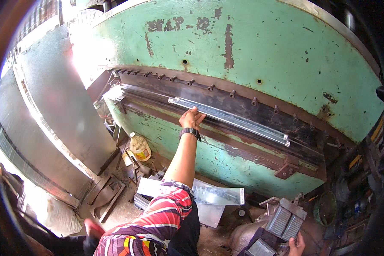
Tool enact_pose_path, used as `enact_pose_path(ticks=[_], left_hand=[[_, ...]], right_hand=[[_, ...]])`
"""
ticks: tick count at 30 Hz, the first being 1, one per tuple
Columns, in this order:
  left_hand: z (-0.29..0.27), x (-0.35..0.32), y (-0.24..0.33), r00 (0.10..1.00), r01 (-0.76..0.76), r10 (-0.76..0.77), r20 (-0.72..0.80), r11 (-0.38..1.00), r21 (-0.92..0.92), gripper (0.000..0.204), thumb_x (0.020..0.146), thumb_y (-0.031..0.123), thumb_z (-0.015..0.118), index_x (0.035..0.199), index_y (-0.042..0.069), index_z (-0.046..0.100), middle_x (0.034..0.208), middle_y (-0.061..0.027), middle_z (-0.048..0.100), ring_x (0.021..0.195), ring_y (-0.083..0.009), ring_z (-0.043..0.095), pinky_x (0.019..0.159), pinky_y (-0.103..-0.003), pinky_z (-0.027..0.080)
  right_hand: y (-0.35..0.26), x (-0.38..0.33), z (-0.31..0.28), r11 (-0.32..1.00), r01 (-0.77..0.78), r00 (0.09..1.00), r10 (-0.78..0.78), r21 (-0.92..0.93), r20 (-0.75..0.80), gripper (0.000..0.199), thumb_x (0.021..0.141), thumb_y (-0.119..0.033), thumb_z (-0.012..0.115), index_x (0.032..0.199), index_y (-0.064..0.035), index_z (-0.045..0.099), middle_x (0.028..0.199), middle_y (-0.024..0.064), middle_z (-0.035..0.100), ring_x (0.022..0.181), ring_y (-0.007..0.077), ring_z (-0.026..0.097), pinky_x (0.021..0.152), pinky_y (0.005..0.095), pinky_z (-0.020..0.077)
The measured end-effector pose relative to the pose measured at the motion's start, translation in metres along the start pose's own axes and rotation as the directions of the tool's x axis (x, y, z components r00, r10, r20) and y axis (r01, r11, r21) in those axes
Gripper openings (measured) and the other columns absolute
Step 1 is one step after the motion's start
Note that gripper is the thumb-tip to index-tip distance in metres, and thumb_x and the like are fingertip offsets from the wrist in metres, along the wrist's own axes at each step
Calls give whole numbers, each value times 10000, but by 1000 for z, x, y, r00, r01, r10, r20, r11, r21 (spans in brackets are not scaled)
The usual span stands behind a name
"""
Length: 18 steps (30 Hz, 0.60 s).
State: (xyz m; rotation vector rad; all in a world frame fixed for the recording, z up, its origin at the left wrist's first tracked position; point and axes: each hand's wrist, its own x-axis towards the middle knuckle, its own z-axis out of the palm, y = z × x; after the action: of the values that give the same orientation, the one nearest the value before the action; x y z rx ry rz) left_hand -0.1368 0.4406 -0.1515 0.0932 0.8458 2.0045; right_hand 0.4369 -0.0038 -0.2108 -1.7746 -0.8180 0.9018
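Shiny metal strip point(232, 120), long and narrow, lies lengthwise along the dark middle of a green machine point(281, 51). It looks light, stiffish and slick; hold its near edge, minding sharpness. Your left hand point(193, 118) pinches that edge, fingers narrow; your right hand point(298, 246) is beside a grey metal box point(287, 218), grip unclear.

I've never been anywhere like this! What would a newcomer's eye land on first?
Probably the huge green press brake with chipped paint, filling the upper middle and right. Next comes the shiny metal strip slanting across its dark middle, with the left hand at its edge near the left end. A yellowish plastic jug stands lower left of that hand.
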Motion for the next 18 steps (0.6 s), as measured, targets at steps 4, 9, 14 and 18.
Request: enact_pose_path(ticks=[4, 9, 14, 18], left_hand=[[6, 5, 3, 1000, -21, 21, -2, 999, 31, 489, 959, 42, 756, 1323, -155, 495, 1063, -227, 688, 871, -342, 740, 721, -457, 708], [-4, 16, 1, 997, -2, 4, 76, 1000, -28, 451, 966, 37, 743, 1302, -155, 513, 1048, -216, 688, 853, -323, 736, 718, -457, 711], [6, 7, 1, 1000, -8, 8, 13, 1000, 8, 331, 971, 27, 727, 1217, -132, 572, 1015, -183, 680, 794, -294, 721, 687, -439, 702], [10, -1, 7, 1000, 2, -2, -12, 999, 37, 338, 972, 39, 730, 1221, -134, 581, 1099, -201, 650, 906, -334, 694, 755, -474, 689]], right_hand=[[-2, 5, 4, 1000, 11, 1000, -11, -26, -9, 624, 985, -114, 764, 1532, 42, 510, 1508, 182, 578, 1333, 272, 564, 1104, 373, 467], [-12, 1, 8, 997, 7, 1000, -9, -78, -27, 621, 980, -127, 772, 1520, 48, 522, 1506, 179, 583, 1324, 271, 574, 1107, 376, 467], [-11, -1, 7, 999, -2, 1000, 1, -32, -30, 622, 973, -135, 781, 1511, 53, 531, 1497, 175, 591, 1332, 266, 568, 1110, 376, 464], [-13, -3, 7, 999, 26, 999, -27, -41, -21, 618, 977, -128, 775, 1514, 51, 528, 1490, 173, 595, 1335, 263, 564, 1123, 372, 450]])
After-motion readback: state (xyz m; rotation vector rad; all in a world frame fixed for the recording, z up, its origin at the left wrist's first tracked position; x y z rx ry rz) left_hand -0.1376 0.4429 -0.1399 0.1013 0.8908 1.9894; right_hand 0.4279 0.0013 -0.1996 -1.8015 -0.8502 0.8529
